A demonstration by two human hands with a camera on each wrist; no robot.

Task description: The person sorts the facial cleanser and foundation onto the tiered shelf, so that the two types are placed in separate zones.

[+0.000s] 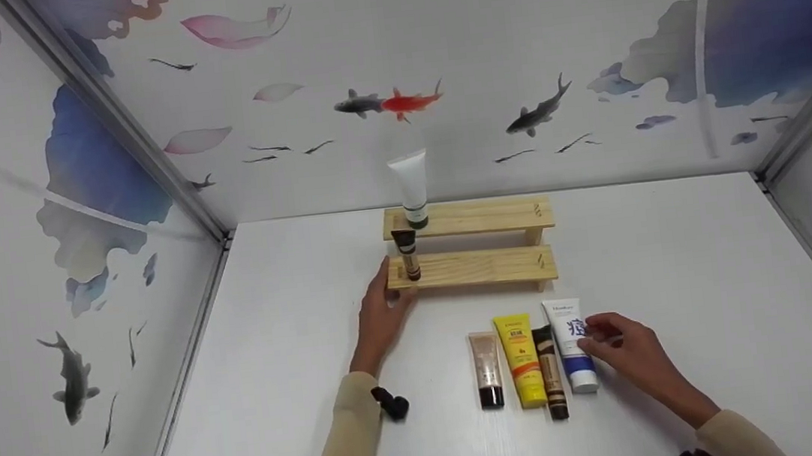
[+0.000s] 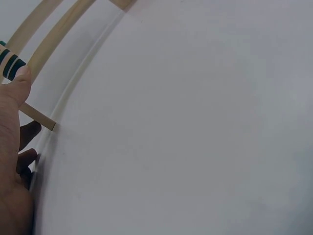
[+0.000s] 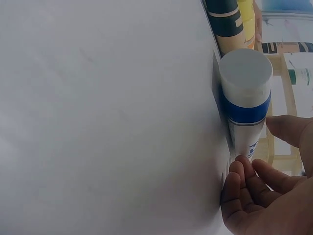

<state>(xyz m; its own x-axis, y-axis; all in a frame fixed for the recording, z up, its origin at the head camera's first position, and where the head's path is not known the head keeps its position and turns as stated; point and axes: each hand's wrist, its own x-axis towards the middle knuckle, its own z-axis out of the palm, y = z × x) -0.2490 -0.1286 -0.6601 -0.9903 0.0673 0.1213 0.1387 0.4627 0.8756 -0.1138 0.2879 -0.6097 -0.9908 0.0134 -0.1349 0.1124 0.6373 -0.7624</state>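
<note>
A two-tier wooden rack [image 1: 485,267] stands at the back of the table. My left hand [image 1: 383,317] holds the left end of its lower shelf, thumb at the front edge [image 2: 22,81]. Just above that hand, a small dark-and-tan tube [image 1: 409,256] stands on the lower shelf; a white tube [image 1: 413,189] with a green cap stands on the upper one. My right hand [image 1: 634,351] is at the right side of a white tube with a blue band [image 1: 566,332], lying on the table. Its thumb and bent fingers are parted at the tube's edge [image 3: 249,117].
Left of the blue-banded tube lie a brown-and-black tube [image 1: 551,375], a yellow tube [image 1: 520,359] and a beige tube with a black cap [image 1: 487,370]. Printed wall panels [image 1: 507,36] close off the table's back and sides.
</note>
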